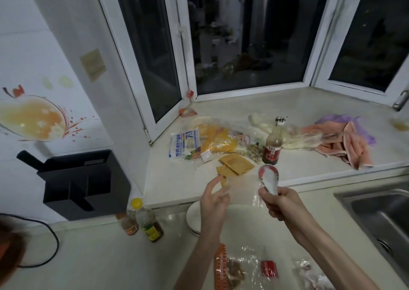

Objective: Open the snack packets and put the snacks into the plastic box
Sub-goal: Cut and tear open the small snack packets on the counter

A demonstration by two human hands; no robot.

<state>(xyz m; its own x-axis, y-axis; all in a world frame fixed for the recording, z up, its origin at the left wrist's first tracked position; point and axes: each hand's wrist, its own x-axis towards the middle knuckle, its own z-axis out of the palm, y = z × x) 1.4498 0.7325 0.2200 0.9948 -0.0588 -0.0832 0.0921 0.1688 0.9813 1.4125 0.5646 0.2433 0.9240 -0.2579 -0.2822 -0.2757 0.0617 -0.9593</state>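
Observation:
My right hand (278,201) grips a small white and red snack packet (269,178) by its lower end, with the packet standing upright above the fist. To its left, my left hand (215,198) pinches a small pale yellow snack piece (224,182) at its fingertips; motion blurs it. Both hands hover over a white round-cornered plastic box (193,218), which my forearms mostly hide. On the counter near me lie an orange-edged packet of brown snacks (228,267), a small red packet (269,267) and a clear packet (309,272).
The sill behind holds brown flat packets (235,163), a white and blue bag (186,146), a yellow bag (219,141), a sauce bottle (273,146) and pink cloths (345,139). Oil bottles (148,219) and a black knife block (84,183) stand left, a steel sink (380,212) right.

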